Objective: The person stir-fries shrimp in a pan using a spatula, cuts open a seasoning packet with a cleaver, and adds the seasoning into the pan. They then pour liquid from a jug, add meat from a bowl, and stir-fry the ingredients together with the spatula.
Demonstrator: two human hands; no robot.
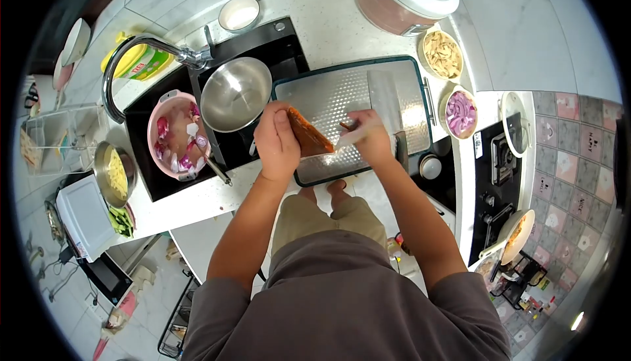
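My left hand [277,139] grips a flat orange-brown slab [305,134], tilted over the near left part of the cutting board [322,85]. Its exact kind is not clear; it looks like a block or a filled packet. To its right, my right hand [369,139] is closed on a pale translucent piece of plastic film [351,136], close to the slab's lower right corner. A small dark bit shows at the right fingertips. A cleaver [384,98] lies flat on the board just beyond my right hand, its dark handle partly hidden by that hand.
Left of the board, the black sink holds a steel bowl [236,94] and a pink basin [158,137] with onion pieces in water. Bowls of sliced onion [460,112] and pale slices [442,54] stand right, near a rice cooker [407,0] and a stove [486,190].
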